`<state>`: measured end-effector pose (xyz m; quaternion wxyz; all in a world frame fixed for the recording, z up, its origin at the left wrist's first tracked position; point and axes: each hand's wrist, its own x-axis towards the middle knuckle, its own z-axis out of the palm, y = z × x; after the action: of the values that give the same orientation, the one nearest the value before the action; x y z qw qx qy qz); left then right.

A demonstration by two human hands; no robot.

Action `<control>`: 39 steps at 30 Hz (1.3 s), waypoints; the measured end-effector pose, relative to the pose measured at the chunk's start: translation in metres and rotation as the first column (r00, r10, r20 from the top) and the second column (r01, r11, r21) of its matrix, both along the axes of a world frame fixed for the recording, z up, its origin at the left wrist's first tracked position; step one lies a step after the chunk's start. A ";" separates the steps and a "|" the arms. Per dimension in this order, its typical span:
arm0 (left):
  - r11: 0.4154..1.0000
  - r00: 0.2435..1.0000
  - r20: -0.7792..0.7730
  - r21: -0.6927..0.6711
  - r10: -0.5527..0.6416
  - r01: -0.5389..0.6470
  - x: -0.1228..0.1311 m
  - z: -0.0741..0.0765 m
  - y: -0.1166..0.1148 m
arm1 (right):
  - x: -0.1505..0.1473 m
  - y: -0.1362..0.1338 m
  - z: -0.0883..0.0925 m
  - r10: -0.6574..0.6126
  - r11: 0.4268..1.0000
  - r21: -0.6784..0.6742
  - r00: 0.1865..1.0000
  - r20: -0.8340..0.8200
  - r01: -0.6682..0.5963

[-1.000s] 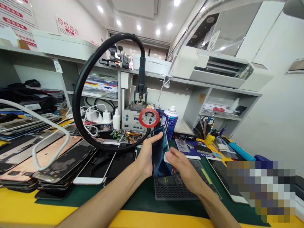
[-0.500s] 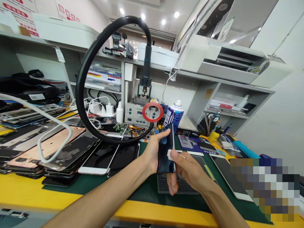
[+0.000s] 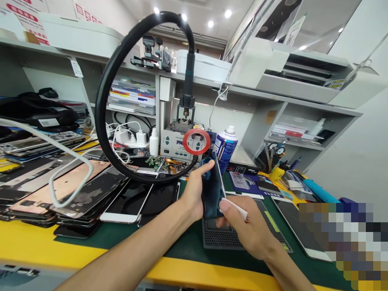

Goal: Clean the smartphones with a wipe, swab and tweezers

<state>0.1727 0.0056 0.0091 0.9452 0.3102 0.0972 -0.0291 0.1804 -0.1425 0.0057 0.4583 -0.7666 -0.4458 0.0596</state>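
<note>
Phone (image 3: 210, 189) gripped along one side by left hand (image 3: 193, 192); right hand (image 3: 247, 224) pinches white tissue (image 3: 240, 209) at its lower edge. Hard push there plus loose left grip could drop it onto mat (image 3: 221, 240) below.

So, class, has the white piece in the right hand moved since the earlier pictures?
Yes: against the perforated mat, the white piece has shifted right, now sticking out beyond the phone.
</note>
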 end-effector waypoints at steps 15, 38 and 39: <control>0.948 0.952 0.184 0.164 0.244 -0.274 0.000 0.001 0.004 | 0.008 0.006 -0.007 -0.198 0.974 -0.055 0.942 0.270 0.220; 0.884 0.932 0.352 0.406 0.085 -0.234 -0.005 -0.001 0.003 | 0.014 0.008 -0.009 -0.294 0.955 0.060 0.896 0.332 0.291; 0.878 0.931 0.354 0.414 0.089 -0.241 -0.005 -0.001 0.003 | 0.013 0.008 -0.009 -0.293 0.955 0.059 0.901 0.321 0.290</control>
<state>0.1674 0.0090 0.0078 0.8492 0.5117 -0.0290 0.1273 0.1935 -0.1346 -0.0030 0.3855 -0.8217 -0.3959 -0.1393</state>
